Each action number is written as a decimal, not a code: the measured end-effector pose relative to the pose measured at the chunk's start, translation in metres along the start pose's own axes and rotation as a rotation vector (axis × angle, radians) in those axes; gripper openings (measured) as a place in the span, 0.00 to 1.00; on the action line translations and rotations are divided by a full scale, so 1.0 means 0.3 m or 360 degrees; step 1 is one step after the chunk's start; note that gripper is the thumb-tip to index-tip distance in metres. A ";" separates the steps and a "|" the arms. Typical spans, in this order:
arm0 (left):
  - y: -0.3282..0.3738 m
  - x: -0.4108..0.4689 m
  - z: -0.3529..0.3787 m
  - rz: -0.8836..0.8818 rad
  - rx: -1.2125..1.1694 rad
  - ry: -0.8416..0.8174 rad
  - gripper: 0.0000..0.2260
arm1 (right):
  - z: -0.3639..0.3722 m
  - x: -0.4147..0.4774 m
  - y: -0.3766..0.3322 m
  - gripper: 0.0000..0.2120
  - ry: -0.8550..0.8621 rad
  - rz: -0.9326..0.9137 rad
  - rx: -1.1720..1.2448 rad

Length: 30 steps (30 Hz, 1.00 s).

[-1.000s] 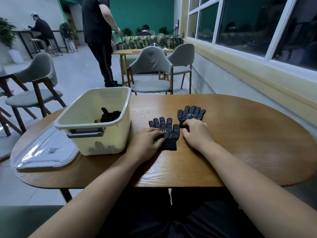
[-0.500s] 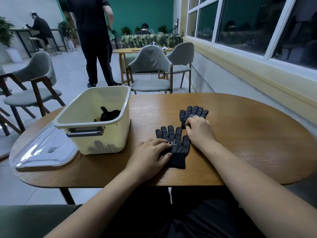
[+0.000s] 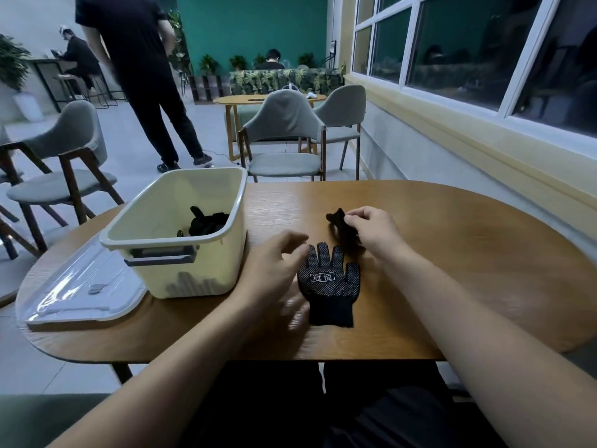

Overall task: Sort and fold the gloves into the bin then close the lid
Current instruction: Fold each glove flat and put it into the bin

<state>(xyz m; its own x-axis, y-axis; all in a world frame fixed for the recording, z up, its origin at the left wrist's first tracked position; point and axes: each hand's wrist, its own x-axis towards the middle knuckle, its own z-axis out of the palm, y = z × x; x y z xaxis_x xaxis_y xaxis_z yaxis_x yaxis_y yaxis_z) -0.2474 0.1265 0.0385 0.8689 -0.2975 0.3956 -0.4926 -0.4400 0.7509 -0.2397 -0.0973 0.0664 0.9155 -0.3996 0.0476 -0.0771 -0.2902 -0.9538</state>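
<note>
Key geometry: the flat glove (image 3: 329, 286) lies on the table (image 3: 468, 260) right in front of us, dotted palm up. Its long axis runs near-to-far, cuff toward our edge and fingers pointing away. The second glove (image 3: 344, 236) is just beyond the flat one's fingertips and a bit to the right, bunched and raised at its top end. It's motion-blurred, so we can't read which way its cuff points or whether its low end rests on the wood. Our right hand (image 3: 374, 229) has it: thumb and forefinger pinch the upper edge, the other fingers curled behind. Our left hand (image 3: 274, 270) is just beside the flat glove's left edge, between it and the bin (image 3: 193, 279). Its fingers are loosely curled with nothing in them, and the blur means we can't tell if the fingertips touch the glove. Our read is that this is the pairing step: the second glove has to come down toward us onto the flat one, axes matched, fingers over fingers. The right hand carries and the left is nearer for pinning. The bin is open, left of both gloves, with dark gloves (image 3: 206, 223) already inside. The lid (image 3: 80, 292) is off, lying flat on the table left of the bin. After stack and fold, the transfer goes left, a short reach. Risk: the limp glove lands twisted.
</note>
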 end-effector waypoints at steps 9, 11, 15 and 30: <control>0.127 0.088 -0.021 -0.0073 -0.0252 0.0062 0.13 | 0.088 -0.086 -0.164 0.03 -0.0483 0.0098 0.0719; 0.140 0.090 -0.025 -0.0057 -0.0356 0.0075 0.16 | 0.101 -0.098 -0.184 0.02 -0.0528 0.0060 0.0772; 0.148 0.099 -0.052 0.0020 -0.0320 0.0192 0.13 | 0.101 -0.111 -0.202 0.15 -0.0632 -0.0006 0.0865; 0.245 0.120 -0.152 0.0624 0.0300 0.0343 0.09 | 0.055 -0.129 -0.124 0.53 -0.1536 0.0375 0.0946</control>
<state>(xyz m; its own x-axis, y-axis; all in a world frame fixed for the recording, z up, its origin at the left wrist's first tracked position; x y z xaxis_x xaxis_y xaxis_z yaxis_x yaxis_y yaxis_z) -0.2500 0.1222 0.1320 0.5967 -0.2983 0.7450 -0.7680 -0.4816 0.4223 -0.2657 -0.0567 0.0952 0.8436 0.5151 -0.1517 -0.3227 0.2604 -0.9100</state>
